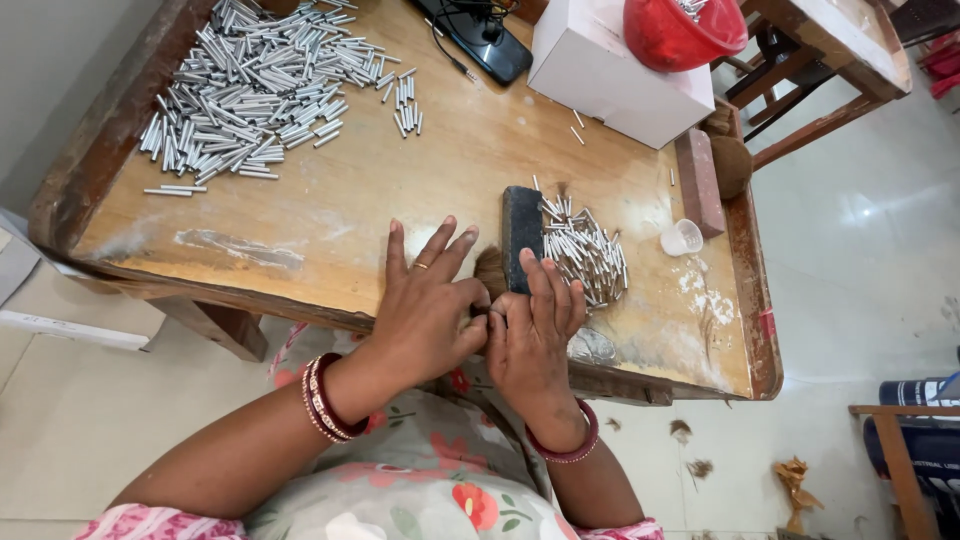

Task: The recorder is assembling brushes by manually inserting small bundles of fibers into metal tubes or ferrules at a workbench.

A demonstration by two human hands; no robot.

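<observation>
Landmark: dark rectangular block (521,236) lying on the wooden table (330,200), long side running away from the person.

Containers first. Red bowl (682,30) sits on a white box (610,75), well beyond the block to its right; a few metal tubes poke up inside the bowl, the rest of its contents not visible. Small clear cup (682,237) stands right of the block, past the small pile; contents cannot be told.

Small pile of short metal tubes (585,255) lies touching the block's right side, fanned out loosely. Big heap of longer silver metal tubes (250,85) lies far left and beyond the block, near the table's back corner. Brick-coloured bar (699,182) lies right of the block near the table edge. Black device with cable (480,40) beyond the block, beside the white box.

Worked thing: brown fibre tuft (490,272), a small fuzzy brown clump, just left of the block's near end, pinched where the hands meet.

Left hand (430,305): fingers spread over the table, thumb side pressed to the tuft; ring on one finger, red bangles at the wrist. Right hand (535,325): fingers together and curled, fingertips resting on the block's near end, thumb meeting the left hand at the tuft. Exact grip hidden between the hands.
</observation>
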